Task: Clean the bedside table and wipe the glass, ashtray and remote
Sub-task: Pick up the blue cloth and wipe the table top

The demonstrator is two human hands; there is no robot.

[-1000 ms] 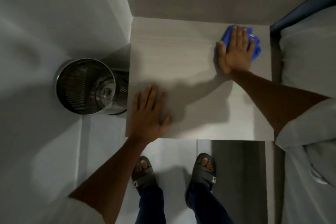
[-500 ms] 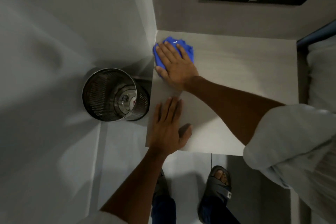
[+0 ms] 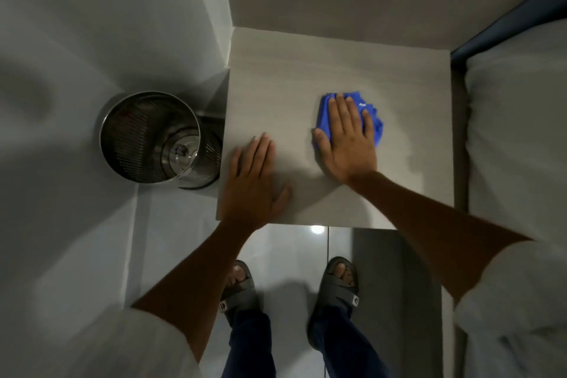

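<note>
The bedside table (image 3: 306,64) has a pale wood-grain top with nothing standing on it. My right hand (image 3: 346,138) lies flat, fingers spread, pressing a crumpled blue cloth (image 3: 376,123) onto the middle-right of the top. My left hand (image 3: 251,184) rests palm down near the table's front left corner, holding nothing. No glass, ashtray or remote shows on the table.
A perforated metal waste bin (image 3: 153,135) stands on the floor left of the table, with a clear glass-like item (image 3: 184,153) at its bottom. A white bed (image 3: 515,132) borders the right side. Walls close the back and left. My sandalled feet (image 3: 340,279) stand on the tiled floor.
My right hand swept the blue cloth from the back right corner to the back left corner, then to the middle right. The left hand stayed planted near the front left.
</note>
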